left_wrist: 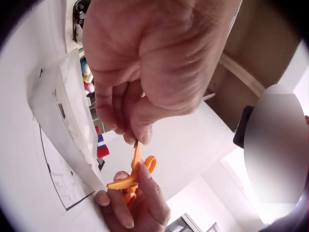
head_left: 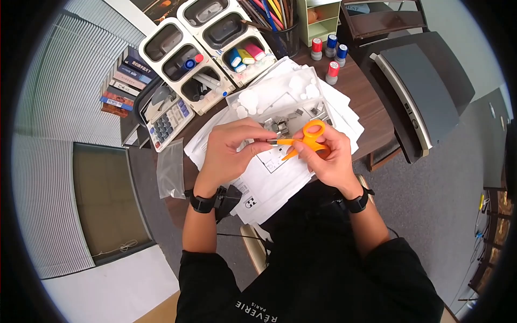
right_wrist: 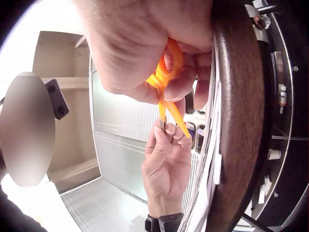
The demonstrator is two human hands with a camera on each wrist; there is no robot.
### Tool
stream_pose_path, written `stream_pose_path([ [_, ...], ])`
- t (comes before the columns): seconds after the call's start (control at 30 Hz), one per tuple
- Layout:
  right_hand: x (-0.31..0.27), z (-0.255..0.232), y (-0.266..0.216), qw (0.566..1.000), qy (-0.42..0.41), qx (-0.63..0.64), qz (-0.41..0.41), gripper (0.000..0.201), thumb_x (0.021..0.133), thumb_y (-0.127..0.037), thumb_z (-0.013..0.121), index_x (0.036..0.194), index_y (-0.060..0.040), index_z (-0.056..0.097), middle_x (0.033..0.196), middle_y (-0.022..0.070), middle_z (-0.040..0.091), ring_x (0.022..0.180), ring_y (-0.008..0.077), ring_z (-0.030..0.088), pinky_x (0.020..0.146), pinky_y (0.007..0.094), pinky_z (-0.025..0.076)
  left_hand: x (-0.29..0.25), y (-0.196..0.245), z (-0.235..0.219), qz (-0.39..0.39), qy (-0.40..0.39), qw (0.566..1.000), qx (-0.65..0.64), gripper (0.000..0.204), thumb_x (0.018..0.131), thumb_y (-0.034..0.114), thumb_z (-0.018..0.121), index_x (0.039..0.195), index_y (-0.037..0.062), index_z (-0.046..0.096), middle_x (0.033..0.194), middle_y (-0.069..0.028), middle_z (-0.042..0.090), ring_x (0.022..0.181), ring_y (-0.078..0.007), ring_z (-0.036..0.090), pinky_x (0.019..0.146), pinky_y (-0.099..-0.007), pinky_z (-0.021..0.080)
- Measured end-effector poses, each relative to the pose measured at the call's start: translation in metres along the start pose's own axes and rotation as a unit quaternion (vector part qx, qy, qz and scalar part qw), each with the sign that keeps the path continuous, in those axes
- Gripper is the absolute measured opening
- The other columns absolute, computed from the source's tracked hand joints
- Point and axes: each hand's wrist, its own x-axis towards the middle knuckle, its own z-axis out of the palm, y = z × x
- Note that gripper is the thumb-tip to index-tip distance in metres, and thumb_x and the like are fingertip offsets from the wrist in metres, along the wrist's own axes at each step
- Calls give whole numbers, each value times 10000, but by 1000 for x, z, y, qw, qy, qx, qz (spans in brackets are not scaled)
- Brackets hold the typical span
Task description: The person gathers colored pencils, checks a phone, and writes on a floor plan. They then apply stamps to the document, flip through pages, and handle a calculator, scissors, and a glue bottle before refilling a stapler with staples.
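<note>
My right hand grips a pair of orange scissors by the looped handles, over a stack of printed papers. The scissors are spread, one orange arm slanting away from the other. At the end of that other arm sits a small metal piece. Thumb and fingertips of my left hand pinch this piece, covering part of it; whether it is joined to the scissors I cannot tell. Just beyond the hands, a clear plastic box holds silver metal clips and white round pieces.
A cream desk organizer with pens and highlighters stands at the back left, beside a calculator. Behind the papers is a black pencil cup. Several red and blue stamps stand right of it. A clear bag hangs over the left edge.
</note>
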Motion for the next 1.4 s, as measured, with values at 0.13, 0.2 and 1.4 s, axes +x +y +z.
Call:
stream_pose_path([
  [0.13,1,1,7,1000,4,-8,-29,198,901,-14,709,1066,11,602,932,89,739,817,116,691,711,240,523,0,-2,1,14,3,1000,-13,226,798,-69,753,1022,-39,748,909,-120,714,813,-161,647,731,-262,497],
  [0.2,2,1,7,999,5,-8,-47,193,902,-15,708,1062,11,604,912,85,737,809,119,692,712,241,525,0,-2,2,10,1,1000,-15,225,797,-72,751,1019,-40,749,903,-121,715,801,-159,647,719,-261,496],
  [1.4,36,-20,-90,816,-242,-521,-68,134,829,-91,706,885,0,625,674,206,626,638,409,627,564,449,479,0,-20,2,63,137,981,-123,234,994,103,620,1163,-34,705,858,-43,678,762,-84,613,691,-226,491],
])
